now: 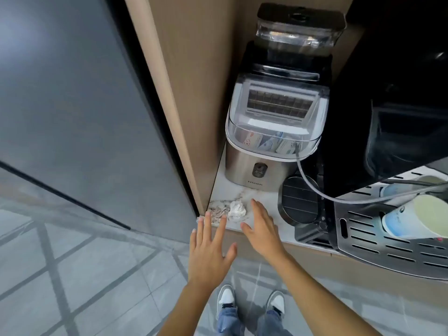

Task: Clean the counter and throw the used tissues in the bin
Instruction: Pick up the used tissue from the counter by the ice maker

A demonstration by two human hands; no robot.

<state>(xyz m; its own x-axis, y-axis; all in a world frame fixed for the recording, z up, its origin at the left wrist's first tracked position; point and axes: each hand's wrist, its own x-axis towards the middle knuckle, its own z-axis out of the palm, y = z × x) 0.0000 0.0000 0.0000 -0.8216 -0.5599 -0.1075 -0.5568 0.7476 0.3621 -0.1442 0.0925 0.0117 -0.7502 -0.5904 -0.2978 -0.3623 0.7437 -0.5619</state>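
Note:
A crumpled white tissue (237,209) lies on the white marble counter (264,197), near its front left corner. To its left a patch of brownish crumbs or a stained tissue (219,210) covers the corner. My left hand (210,248) hovers at the counter's front edge with fingers spread, its fingertips just below the stained patch. My right hand (263,229) is flat and open over the counter, just right of the crumpled tissue, not gripping it. No bin is in view.
A steel ice maker (266,139) stands behind the tissue. A round black drip tray (300,202) and a black coffee machine with a slotted metal tray (392,241) holding paper cups (417,219) fill the right. A wooden side panel (189,117) borders the left.

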